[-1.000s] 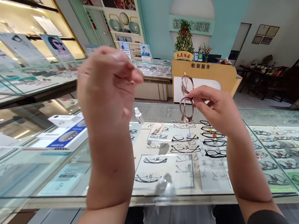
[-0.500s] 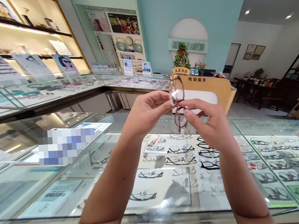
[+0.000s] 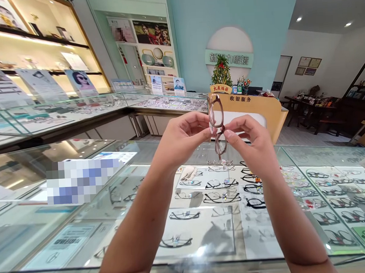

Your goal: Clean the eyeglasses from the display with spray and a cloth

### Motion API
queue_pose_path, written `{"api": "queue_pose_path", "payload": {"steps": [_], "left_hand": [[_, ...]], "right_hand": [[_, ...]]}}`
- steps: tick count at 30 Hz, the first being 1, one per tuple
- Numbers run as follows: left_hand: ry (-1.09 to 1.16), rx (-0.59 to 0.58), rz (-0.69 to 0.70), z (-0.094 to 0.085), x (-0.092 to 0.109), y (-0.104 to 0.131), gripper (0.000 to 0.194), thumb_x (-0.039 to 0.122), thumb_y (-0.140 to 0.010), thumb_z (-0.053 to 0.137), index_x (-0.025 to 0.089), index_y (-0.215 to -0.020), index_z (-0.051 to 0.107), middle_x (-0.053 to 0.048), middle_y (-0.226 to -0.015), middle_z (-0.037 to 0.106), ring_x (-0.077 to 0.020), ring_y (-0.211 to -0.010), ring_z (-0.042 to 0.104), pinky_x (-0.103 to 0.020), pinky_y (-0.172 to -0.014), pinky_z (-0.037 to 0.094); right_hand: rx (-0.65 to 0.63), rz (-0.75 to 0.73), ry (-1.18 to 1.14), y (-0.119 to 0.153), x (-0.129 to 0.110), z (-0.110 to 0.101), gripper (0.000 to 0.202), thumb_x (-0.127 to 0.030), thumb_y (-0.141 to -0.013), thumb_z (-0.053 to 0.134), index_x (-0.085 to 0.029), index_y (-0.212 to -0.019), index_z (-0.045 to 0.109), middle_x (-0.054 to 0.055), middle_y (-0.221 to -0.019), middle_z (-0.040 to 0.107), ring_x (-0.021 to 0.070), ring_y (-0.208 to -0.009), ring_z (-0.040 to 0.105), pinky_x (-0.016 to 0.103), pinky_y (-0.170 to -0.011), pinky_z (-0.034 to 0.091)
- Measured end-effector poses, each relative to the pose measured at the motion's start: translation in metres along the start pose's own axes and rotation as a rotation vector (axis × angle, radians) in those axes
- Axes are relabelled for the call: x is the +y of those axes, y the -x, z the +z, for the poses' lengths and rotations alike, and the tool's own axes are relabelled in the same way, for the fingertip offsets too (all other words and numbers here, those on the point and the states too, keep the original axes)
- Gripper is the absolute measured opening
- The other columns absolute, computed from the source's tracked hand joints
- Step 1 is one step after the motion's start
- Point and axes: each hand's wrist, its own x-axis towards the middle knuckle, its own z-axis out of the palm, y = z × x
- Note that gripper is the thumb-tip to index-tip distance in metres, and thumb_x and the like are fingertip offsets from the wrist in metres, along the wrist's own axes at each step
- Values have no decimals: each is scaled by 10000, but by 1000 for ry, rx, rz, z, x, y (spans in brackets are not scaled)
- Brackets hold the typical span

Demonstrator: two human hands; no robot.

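Note:
A pair of brown eyeglasses (image 3: 221, 144) is held up on end over the glass counter, one lens above the other. My left hand (image 3: 187, 138) comes from the left, thumb and fingers pinched on the glasses near the middle. From the other side my right hand (image 3: 248, 143) pinches them close to the bridge, with its thumb toward me. Part of the frame between the fingertips is hidden. Below both hands, several eyeglasses (image 3: 222, 197) lie in rows inside the display case.
The glass display counter (image 3: 207, 262) spans the front. On its left lies a partly blurred printed box or sheet (image 3: 81, 180). A wooden cashier desk (image 3: 257, 104) with a potted plant (image 3: 221, 71) stands beyond. Another glass case (image 3: 168, 102) runs along the back left.
The eyeglasses have turned slightly between my hands, so the lenses look narrower. My right hand has shifted a little to the left, and the view has tilted slightly.

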Motion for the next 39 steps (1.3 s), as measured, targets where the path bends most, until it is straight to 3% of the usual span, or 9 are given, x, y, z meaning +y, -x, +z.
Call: {"api": "queue_pose_path", "payload": {"steps": [4,11,17,22,26,32,36,39], "left_hand": [[-29,-5,15,2,2,2,352,426,-751,988,195,-920,782,-62,-935,819,-203,-849,776,-356,-822,678],[-74,-16,51,1,1,3,337,445,-805,950,183,-941,788,-61,-925,813,-189,-826,773,-334,-794,675],[-80,-29,70,1,-2,2,339,475,-846,915,190,-971,779,-70,-976,812,-193,-857,777,-367,-853,683],[-147,-18,105,-1,-2,1,367,531,-880,869,192,-978,769,-81,-962,804,-200,-847,765,-368,-815,671],[-302,71,165,-4,-5,-1,297,483,-926,809,193,-966,762,-71,-942,800,-186,-837,738,-326,-779,625],[-602,356,300,-9,-14,-4,120,281,-933,687,210,-968,779,-37,-980,808,-182,-926,713,-322,-833,557],[-671,393,319,-12,-18,-6,136,205,-923,647,226,-971,772,-26,-995,800,-190,-950,712,-342,-860,548],[-675,386,318,-12,-22,-7,133,200,-942,644,232,-996,761,-32,-1020,790,-204,-967,716,-365,-880,556]], "right_hand": [[-52,110,-67,-5,5,4,140,-350,-952,677,-226,-988,731,35,-1077,808,163,-966,732,326,-893,581],[-82,109,-271,-9,17,4,141,-393,-892,750,-254,-874,763,12,-966,801,172,-891,683,362,-862,546],[-102,113,-334,-10,19,3,179,-434,-858,804,-261,-853,756,-4,-895,765,168,-854,646,371,-853,518],[-87,143,-370,-10,17,2,212,-444,-830,820,-247,-837,742,-8,-856,744,159,-832,629,353,-819,514],[-95,163,-417,-11,16,0,188,-398,-809,800,-243,-773,700,-1,-839,760,164,-827,650,356,-821,519],[-110,223,-450,-11,11,-1,144,-332,-779,732,-250,-699,645,-11,-757,726,176,-826,669,377,-866,516],[-135,279,-475,-11,9,-2,135,-317,-744,696,-253,-656,616,-20,-703,687,179,-793,650,390,-883,506],[-146,274,-488,-10,9,-2,105,-330,-771,720,-256,-712,675,-7,-788,734,190,-876,671,397,-947,493]]}}
